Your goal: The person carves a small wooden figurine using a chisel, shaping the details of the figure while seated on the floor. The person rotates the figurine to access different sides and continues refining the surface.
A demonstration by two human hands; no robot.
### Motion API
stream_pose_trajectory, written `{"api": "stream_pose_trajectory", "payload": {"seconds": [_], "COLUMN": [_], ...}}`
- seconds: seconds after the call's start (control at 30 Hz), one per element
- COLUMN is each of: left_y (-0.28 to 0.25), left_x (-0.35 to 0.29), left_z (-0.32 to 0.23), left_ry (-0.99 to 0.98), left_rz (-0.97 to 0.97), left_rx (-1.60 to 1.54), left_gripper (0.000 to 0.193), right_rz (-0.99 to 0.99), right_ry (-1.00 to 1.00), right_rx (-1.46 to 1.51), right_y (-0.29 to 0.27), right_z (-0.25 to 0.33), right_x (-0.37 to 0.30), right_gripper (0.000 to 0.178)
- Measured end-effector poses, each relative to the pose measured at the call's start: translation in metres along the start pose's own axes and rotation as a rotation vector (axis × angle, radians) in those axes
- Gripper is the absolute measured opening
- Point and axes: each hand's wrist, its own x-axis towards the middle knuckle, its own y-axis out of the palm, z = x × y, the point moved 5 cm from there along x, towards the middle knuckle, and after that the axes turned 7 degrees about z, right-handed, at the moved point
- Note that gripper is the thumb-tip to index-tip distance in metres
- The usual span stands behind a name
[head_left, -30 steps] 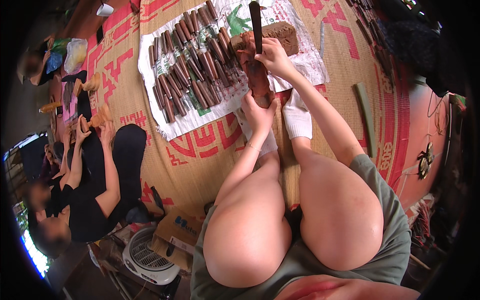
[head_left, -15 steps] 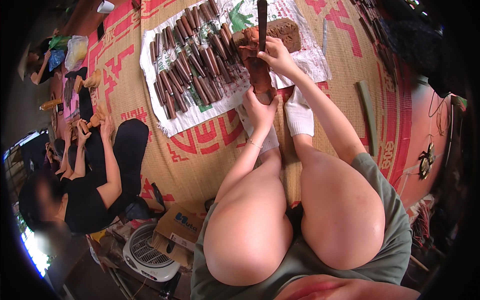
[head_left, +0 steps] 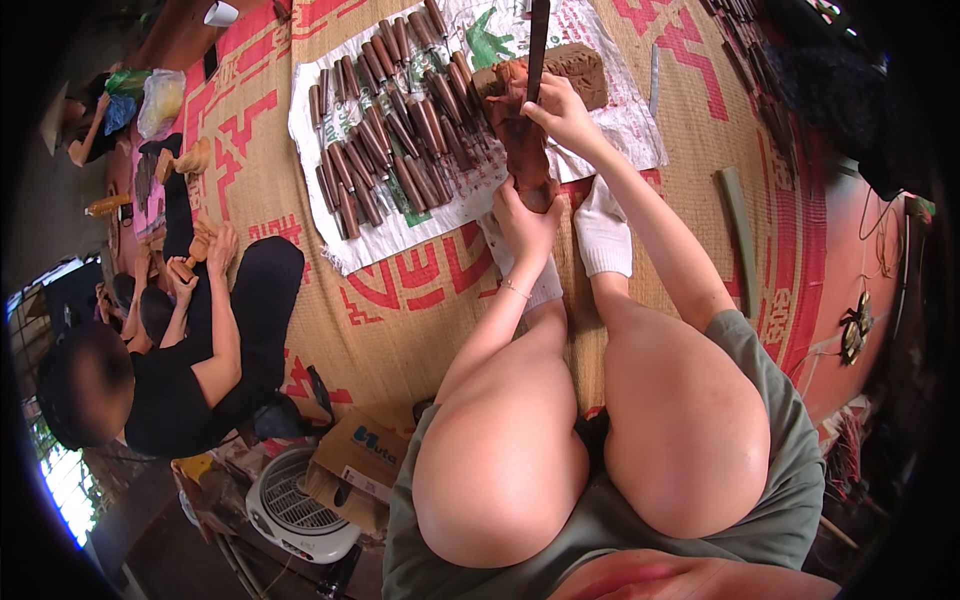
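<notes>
A reddish-brown carved wooden piece (head_left: 527, 155) stands between my feet, its near end gripped by my left hand (head_left: 527, 225). My right hand (head_left: 562, 112) is closed round the lower part of a long, narrow dark tool (head_left: 540, 40) that meets the carving's far end. Whether it is a file or a chisel I cannot tell, and its tip is hidden. Behind the carving lies a brown carved wooden block (head_left: 580, 78). Several tools with dark wooden handles (head_left: 385, 130) lie in rows on a white printed sack (head_left: 345, 255), left of my hands.
Beneath everything is a red-patterned woven mat (head_left: 400, 345). A thin grey metal strip (head_left: 654, 80) and a green curved strip (head_left: 738, 240) lie to the right. On the left a co-worker (head_left: 180, 390) holds a light wooden figure (head_left: 200, 243). Nearby are a cardboard box (head_left: 360, 450) and a white appliance (head_left: 300, 505).
The view has shifted slightly. Both my hands keep their hold on the carving and the dark tool, which leans a little more to the right. The co-worker's hands have moved on the wooden figure.
</notes>
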Motion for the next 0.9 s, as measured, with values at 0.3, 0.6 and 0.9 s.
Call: {"api": "stream_pose_trajectory", "payload": {"seconds": [0.3, 0.6, 0.9], "left_y": [0.001, -0.002, 0.000], "left_x": [-0.002, -0.003, -0.002], "left_z": [0.001, 0.005, 0.004], "left_ry": [-0.051, -0.043, -0.006], "left_rz": [-0.021, -0.005, -0.002], "left_rx": [-0.019, -0.026, 0.003], "left_gripper": [0.073, 0.077, 0.075], "right_rz": [-0.125, -0.096, -0.131], "right_ry": [-0.101, 0.038, 0.077], "right_rx": [-0.207, -0.008, 0.090], "right_y": [0.002, 0.005, -0.002], "right_z": [-0.006, -0.004, -0.019], "right_x": [0.013, -0.014, -0.008], "right_gripper": [0.023, 0.025, 0.023]}}
